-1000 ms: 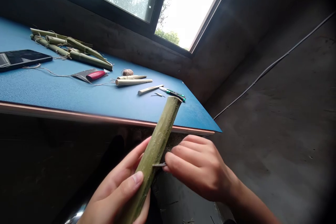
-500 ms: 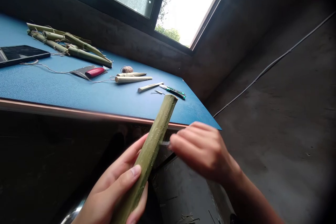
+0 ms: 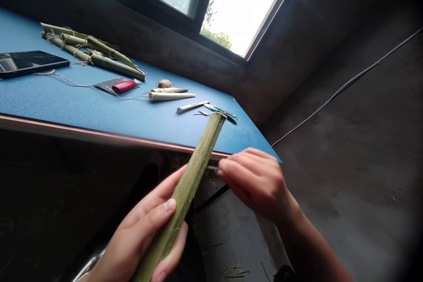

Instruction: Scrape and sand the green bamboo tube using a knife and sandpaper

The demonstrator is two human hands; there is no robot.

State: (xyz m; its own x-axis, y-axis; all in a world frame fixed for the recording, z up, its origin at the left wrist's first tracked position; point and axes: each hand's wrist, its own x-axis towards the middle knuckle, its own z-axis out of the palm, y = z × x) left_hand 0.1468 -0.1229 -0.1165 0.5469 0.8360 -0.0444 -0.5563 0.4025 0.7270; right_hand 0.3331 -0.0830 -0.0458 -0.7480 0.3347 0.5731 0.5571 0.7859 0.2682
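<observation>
A thick green plant stalk [image 3: 194, 172] slants up from the bottom of the view, its cut end in front of the table's edge. Wrapped round its lower part is my left hand [image 3: 148, 224], thumb on top and fingers behind. My right hand [image 3: 254, 180] is closed in a fist just right of the stalk's middle. From its fingertips a thin, pale blade-like piece [image 3: 212, 168] points at the stalk's side; most of it is hidden in the fingers. Whether it touches the stalk I cannot tell.
On the blue table [image 3: 115, 116] lie a phone [image 3: 33, 62], tied green stalks [image 3: 115, 65], a red-handled tool [image 3: 124, 86], a ball of twine [image 3: 164, 83], peeled pale sticks [image 3: 172, 96] and a green-black utility knife [image 3: 221, 112]. Shavings [image 3: 235, 271] litter the floor.
My right hand with the thin piece has moved slightly up along the stalk. The view has shifted a little, so the table's things sit further right. My left hand keeps its hold.
</observation>
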